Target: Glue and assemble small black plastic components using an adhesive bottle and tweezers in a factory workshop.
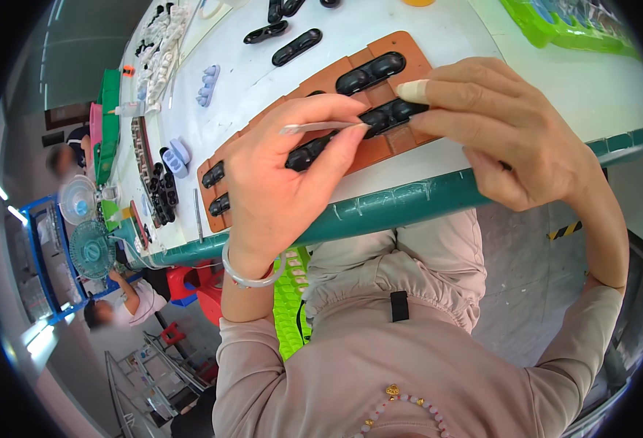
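Observation:
An orange-brown tray (380, 150) lies slanted along the table's near edge, with glossy black lobed plastic parts in its slots. My left hand (281, 157) is over its middle, thumb and forefinger closed on a thin pale stick (321, 126). The stick's tip is close to a black lobed part (393, 114). At that part's right end, the fingers of my right hand (504, 124) close on it, and one fingertip wears a pale cover. Another black part (371, 72) sits in the slot behind. My left hand hides some of the tray.
Loose black parts (297, 47) lie on the white table (241, 80) beyond the tray. Left are pale lavender pieces (207, 85), white pieces (162, 51) and a rack of black parts (162, 193). A green tray (555, 29) stands far right. Other people sit at the left.

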`<act>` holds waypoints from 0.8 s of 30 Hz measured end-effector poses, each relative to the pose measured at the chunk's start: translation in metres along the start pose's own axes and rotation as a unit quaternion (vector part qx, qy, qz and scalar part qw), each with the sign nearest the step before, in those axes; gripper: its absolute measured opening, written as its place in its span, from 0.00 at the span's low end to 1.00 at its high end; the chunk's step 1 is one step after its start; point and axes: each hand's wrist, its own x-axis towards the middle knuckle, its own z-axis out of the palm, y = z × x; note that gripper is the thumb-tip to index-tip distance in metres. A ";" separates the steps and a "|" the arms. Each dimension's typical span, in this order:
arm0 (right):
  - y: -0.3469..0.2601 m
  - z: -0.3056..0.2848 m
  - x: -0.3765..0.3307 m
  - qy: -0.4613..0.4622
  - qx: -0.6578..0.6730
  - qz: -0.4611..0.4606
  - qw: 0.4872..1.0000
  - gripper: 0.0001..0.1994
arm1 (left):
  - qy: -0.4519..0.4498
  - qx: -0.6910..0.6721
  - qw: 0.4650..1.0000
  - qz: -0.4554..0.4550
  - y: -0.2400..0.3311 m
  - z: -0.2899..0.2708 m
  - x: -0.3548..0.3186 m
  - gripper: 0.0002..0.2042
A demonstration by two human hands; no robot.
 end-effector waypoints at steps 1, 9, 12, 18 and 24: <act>-0.002 0.005 0.003 -0.008 -0.006 -0.007 1.000 0.26 | -0.005 0.027 0.999 0.030 -0.001 0.001 0.001 0.10; -0.005 0.022 0.005 -0.016 -0.045 -0.017 0.999 0.24 | -0.002 0.092 0.994 0.063 -0.004 0.009 -0.002 0.10; -0.007 0.024 0.006 -0.007 -0.066 -0.019 0.998 0.24 | -0.005 0.147 0.982 0.120 -0.003 0.008 -0.001 0.11; -0.010 0.025 0.006 -0.002 -0.099 -0.020 0.995 0.23 | -0.014 0.129 0.985 0.110 -0.003 0.008 0.001 0.10; -0.013 0.027 0.014 -0.022 -0.107 -0.033 0.993 0.23 | 0.033 -0.117 0.990 -0.064 -0.008 -0.005 -0.007 0.10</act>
